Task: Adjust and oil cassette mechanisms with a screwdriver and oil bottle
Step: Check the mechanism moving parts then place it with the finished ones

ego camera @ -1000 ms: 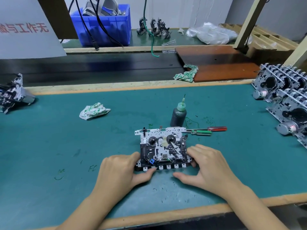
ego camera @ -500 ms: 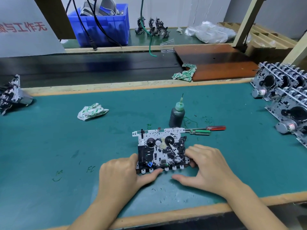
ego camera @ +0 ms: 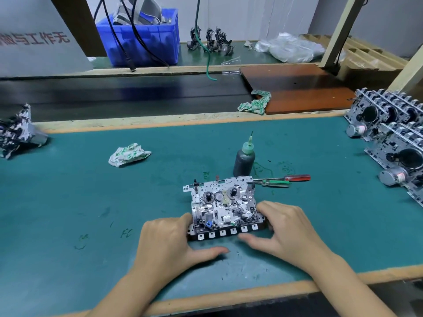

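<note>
Head view: the mechanism lies flat near the bench's front edge, long axis running left-right, key row toward the person and tilted slightly up at the right. The left hand holds its left end, fingers curled on it, thumb stretched along the mat in front. The right hand grips the right end likewise. Just behind stands the oil bottle, nozzle up. Two screwdrivers lie beside it, tips pointing left at the mechanism's rear corner.

Shiny perforated metal cassette mechanism on matt green mat, wood-edged; crumpled cloth rag.
</note>
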